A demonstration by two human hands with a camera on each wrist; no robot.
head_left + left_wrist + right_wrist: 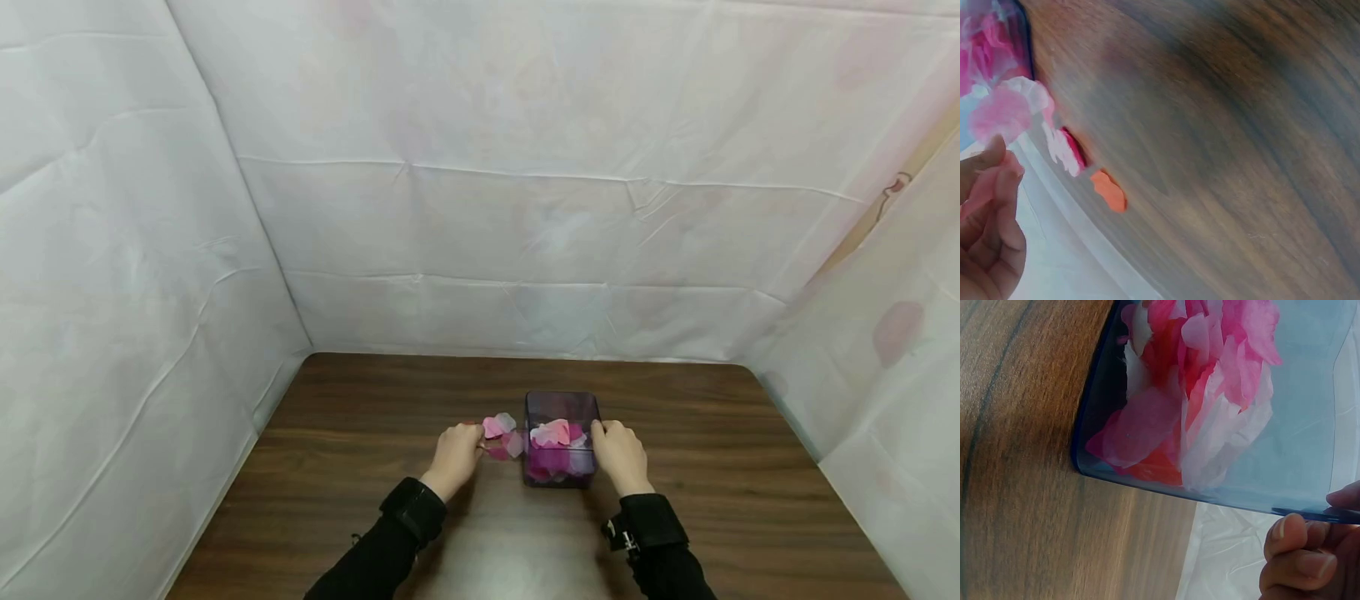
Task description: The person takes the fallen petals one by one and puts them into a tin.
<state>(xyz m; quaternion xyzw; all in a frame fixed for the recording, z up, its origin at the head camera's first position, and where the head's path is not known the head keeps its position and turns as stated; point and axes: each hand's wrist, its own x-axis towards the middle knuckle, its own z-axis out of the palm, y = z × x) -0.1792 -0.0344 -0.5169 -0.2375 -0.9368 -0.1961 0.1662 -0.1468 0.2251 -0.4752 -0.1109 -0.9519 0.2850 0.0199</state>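
A clear purple-tinted plastic box (564, 405) stands on the table, partly filled with pink, red and white petals (1147, 425). My right hand (621, 457) grips the rim on the box's right side, thumb inside and curled fingers (1288, 530) outside. To the left of the box, my left hand (454, 457) pinches a thin pink petal (980, 192) between thumb and fingers. Several pink and whitish petals (513, 442) show between that hand and the box. In the left wrist view an orange petal (1110, 192) lies on the wood beside a pink-and-white petal cluster (1064, 151).
The brown wood-grain table (360, 408) has rounded back corners. White cloth (480, 225) hangs behind it, with more cloth along the left side (135, 317) and right side (892, 400). Black bands (414, 510) circle both wrists.
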